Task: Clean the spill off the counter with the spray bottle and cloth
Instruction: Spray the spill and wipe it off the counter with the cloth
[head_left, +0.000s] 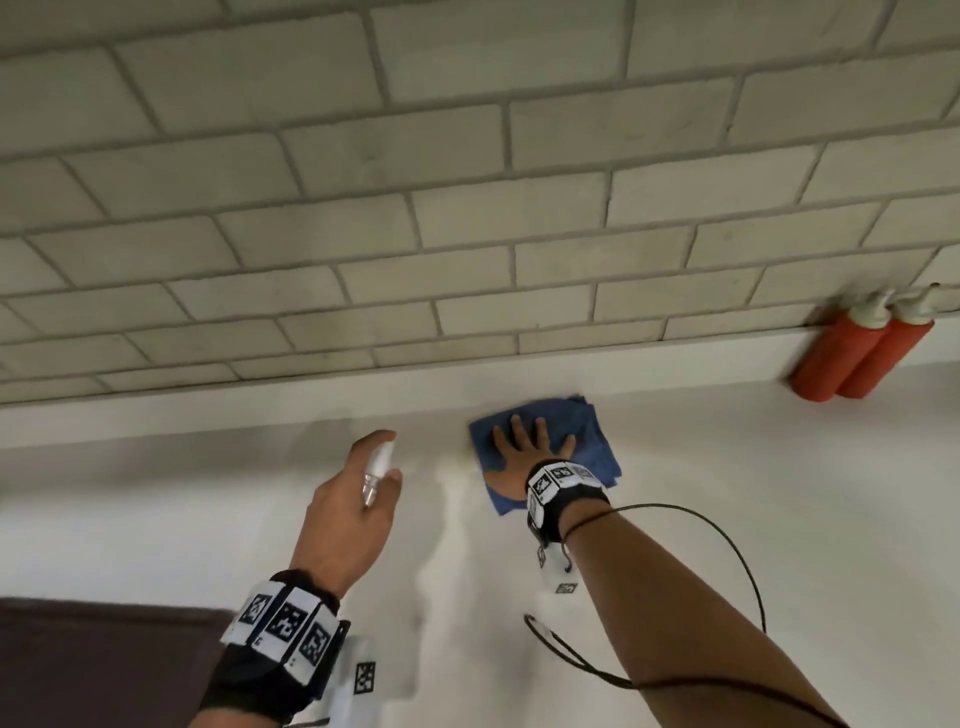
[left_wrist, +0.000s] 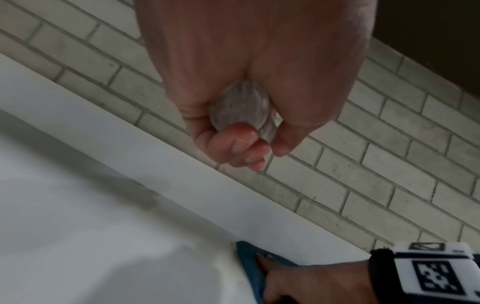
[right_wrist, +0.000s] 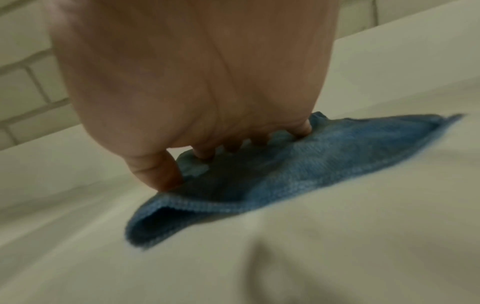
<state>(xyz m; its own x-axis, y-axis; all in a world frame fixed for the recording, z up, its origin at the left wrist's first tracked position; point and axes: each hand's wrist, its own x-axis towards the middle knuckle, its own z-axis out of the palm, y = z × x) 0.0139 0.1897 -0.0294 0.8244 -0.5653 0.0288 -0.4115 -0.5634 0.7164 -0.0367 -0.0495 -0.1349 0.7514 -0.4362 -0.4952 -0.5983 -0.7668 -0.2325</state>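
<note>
A folded blue cloth (head_left: 589, 441) lies on the white counter (head_left: 727, 493) close to the back ledge. My right hand (head_left: 524, 449) presses flat on it with fingers spread; the right wrist view shows the fingertips (right_wrist: 303, 128) pushing into the cloth (right_wrist: 324, 160). My left hand (head_left: 358, 499) grips a small clear spray bottle (head_left: 376, 470) above the counter, left of the cloth, with its white head pointing up and away. In the left wrist view the fingers curl round the bottle's round base (left_wrist: 241, 107). A faint yellowish mark (head_left: 470, 460) shows at the cloth's left edge.
Two red squeeze bottles (head_left: 857, 358) with white caps stand against the brick-tiled wall (head_left: 467, 182) at the far right. A dark surface (head_left: 104, 665) sits at the lower left. A thin black cable (head_left: 727, 545) loops over the counter by my right forearm.
</note>
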